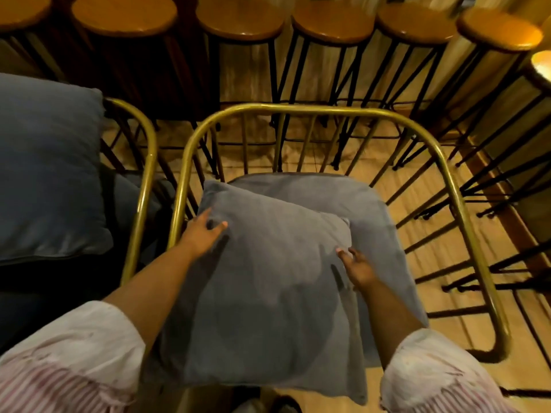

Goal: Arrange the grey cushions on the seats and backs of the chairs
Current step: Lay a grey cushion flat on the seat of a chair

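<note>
Grey square cushion (268, 293) lies tilted on the brass chair's (465, 210) seat; left hand (204, 232) and right hand (359, 268) grip its far corners.

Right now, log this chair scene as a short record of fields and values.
chair in front: gold metal chair, back rail bare
seat: grey seat cushion lies flat on it
loose cushion: grey pillow on top of the seat cushion, turned askew
left hand: on the pillow's left edge
right hand: on the pillow's right edge
neighbour chair: blue-grey cushion there
behind: row of wooden bar stools
</note>
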Demonstrator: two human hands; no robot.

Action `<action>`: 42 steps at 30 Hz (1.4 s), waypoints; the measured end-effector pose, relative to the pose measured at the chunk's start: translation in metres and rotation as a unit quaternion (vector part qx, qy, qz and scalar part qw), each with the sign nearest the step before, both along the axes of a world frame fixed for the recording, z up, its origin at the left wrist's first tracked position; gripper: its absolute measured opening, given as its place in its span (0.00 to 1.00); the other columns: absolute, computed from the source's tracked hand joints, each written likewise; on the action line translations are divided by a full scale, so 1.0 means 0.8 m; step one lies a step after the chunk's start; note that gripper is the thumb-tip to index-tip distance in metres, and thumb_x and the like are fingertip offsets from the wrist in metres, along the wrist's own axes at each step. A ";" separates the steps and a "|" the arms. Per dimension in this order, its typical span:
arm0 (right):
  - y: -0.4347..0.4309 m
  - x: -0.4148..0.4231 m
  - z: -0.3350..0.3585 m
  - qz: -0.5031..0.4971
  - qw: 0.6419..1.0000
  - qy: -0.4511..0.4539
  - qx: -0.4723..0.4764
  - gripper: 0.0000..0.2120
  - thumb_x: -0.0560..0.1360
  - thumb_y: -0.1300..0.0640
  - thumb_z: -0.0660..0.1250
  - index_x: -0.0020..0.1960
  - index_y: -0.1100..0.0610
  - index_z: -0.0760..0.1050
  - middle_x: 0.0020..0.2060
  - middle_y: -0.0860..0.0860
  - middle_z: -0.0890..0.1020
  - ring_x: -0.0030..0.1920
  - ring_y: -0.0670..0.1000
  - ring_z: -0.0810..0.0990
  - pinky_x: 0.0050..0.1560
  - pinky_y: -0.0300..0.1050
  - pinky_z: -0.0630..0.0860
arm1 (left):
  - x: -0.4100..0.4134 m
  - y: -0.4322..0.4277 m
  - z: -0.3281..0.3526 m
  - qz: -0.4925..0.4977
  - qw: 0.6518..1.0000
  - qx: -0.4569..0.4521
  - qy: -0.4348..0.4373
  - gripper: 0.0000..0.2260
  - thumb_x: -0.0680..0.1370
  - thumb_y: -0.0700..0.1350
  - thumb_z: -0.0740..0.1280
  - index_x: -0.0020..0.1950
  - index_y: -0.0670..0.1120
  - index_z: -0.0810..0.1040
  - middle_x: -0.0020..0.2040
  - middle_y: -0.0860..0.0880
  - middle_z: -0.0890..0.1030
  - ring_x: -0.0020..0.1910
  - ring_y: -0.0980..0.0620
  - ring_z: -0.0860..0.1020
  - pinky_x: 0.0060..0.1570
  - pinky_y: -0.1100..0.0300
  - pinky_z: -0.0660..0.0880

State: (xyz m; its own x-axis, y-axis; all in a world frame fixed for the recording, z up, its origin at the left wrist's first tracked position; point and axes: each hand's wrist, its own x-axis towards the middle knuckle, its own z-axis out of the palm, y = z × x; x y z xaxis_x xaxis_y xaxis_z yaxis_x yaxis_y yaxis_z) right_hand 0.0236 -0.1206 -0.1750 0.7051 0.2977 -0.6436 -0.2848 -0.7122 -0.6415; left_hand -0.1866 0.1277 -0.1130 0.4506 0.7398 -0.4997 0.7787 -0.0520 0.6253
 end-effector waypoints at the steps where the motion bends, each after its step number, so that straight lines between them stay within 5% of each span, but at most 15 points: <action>1: 0.002 0.001 -0.009 -0.002 1.000 0.012 -0.003 0.31 0.76 0.44 0.62 0.75 0.54 0.59 0.74 0.59 0.64 0.71 0.64 0.65 0.68 0.61 0.67 | -0.001 0.007 -0.013 0.007 1.000 -0.008 0.015 0.30 0.77 0.52 0.64 0.76 0.47 0.59 0.74 0.37 0.66 0.72 0.36 0.66 0.70 0.47 0.65; 9: -0.033 0.004 -0.079 -0.035 0.998 0.056 -0.005 0.40 0.72 0.39 0.65 0.77 0.52 0.54 0.77 0.54 0.58 0.74 0.60 0.61 0.71 0.56 0.61 | 0.002 0.006 -0.082 0.023 0.991 0.015 0.134 0.35 0.75 0.66 0.55 0.77 0.59 0.43 0.74 0.33 0.61 0.70 0.29 0.65 0.69 0.38 0.63; 12: -0.051 -0.006 -0.095 -0.081 0.990 0.108 0.029 0.46 0.66 0.32 0.66 0.77 0.50 0.54 0.76 0.54 0.61 0.73 0.61 0.64 0.69 0.60 0.64 | 0.009 0.003 -0.084 0.033 0.988 0.029 0.151 0.36 0.73 0.69 0.54 0.77 0.61 0.43 0.75 0.34 0.61 0.70 0.30 0.64 0.70 0.38 0.62; 19: -0.056 0.020 -0.050 -0.074 0.991 0.083 0.070 0.47 0.62 0.36 0.74 0.74 0.54 0.63 0.71 0.55 0.70 0.68 0.59 0.71 0.66 0.53 0.71 | 0.031 -0.019 -0.053 0.081 0.986 0.053 0.139 0.40 0.68 0.75 0.53 0.76 0.63 0.47 0.76 0.35 0.58 0.70 0.28 0.63 0.68 0.37 0.62; 24: -0.063 0.066 -0.003 -0.033 0.995 0.023 0.091 0.42 0.65 0.40 0.74 0.74 0.53 0.63 0.70 0.53 0.71 0.67 0.57 0.72 0.56 0.47 0.71 | 0.051 -0.044 -0.051 0.093 0.992 0.022 0.085 0.39 0.70 0.72 0.56 0.77 0.61 0.47 0.77 0.36 0.58 0.72 0.30 0.61 0.70 0.39 0.60; 30: -0.088 0.110 0.012 -0.033 0.995 -0.034 0.082 0.42 0.66 0.41 0.74 0.74 0.47 0.60 0.71 0.50 0.70 0.68 0.56 0.71 0.56 0.45 0.69 | 0.088 -0.079 -0.077 0.090 0.996 -0.004 0.020 0.34 0.75 0.67 0.56 0.77 0.60 0.47 0.77 0.37 0.59 0.72 0.32 0.61 0.70 0.41 0.60; 42: -0.109 0.093 -0.022 -0.054 0.995 -0.047 0.074 0.46 0.62 0.39 0.76 0.75 0.44 0.59 0.71 0.50 0.70 0.68 0.57 0.71 0.64 0.52 0.71 | 0.080 -0.093 -0.126 0.060 0.996 -0.047 0.045 0.32 0.77 0.64 0.56 0.78 0.59 0.48 0.77 0.40 0.59 0.72 0.32 0.62 0.71 0.40 0.59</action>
